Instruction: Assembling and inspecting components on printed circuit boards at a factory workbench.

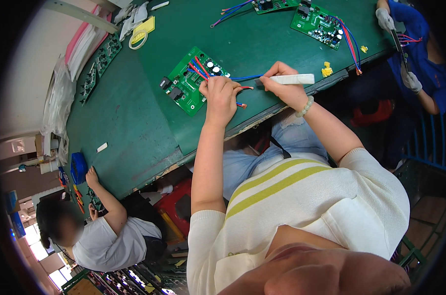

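Left hand (220,96) is pinching limp, light red wires (242,89) at the circuit board's (188,81) 4 o'clock edge, while right hand (282,83) is gripping a stiff white tool (294,78).

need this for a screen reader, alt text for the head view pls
Left hand pinches red and blue wires of a green circuit board on a green table; right hand holds a white flat tool. Other people work nearby.

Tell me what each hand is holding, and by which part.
Right hand grips a white flat tool by its left end. Left hand pinches red wires near their free ends.
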A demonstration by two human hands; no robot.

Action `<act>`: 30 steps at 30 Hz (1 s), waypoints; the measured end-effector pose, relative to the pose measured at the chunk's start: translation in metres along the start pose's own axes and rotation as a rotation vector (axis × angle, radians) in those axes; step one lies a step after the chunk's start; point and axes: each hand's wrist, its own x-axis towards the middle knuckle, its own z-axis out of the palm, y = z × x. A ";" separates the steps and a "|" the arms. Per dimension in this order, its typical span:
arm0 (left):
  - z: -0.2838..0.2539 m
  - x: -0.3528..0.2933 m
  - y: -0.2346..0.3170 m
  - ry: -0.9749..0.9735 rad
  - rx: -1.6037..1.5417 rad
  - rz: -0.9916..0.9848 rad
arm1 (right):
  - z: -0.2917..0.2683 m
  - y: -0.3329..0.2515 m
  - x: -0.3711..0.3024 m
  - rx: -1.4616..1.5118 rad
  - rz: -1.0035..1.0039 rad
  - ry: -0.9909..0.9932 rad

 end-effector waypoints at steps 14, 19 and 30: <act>-0.006 0.004 -0.001 -0.027 -0.061 0.014 | 0.017 0.006 -0.012 -0.534 -0.348 0.010; -0.011 0.008 0.007 0.008 -0.127 0.011 | 0.019 0.004 -0.009 -0.553 -0.348 0.021; -0.005 -0.002 -0.015 0.342 -0.002 -0.272 | 0.012 0.003 -0.015 -0.475 -0.444 0.098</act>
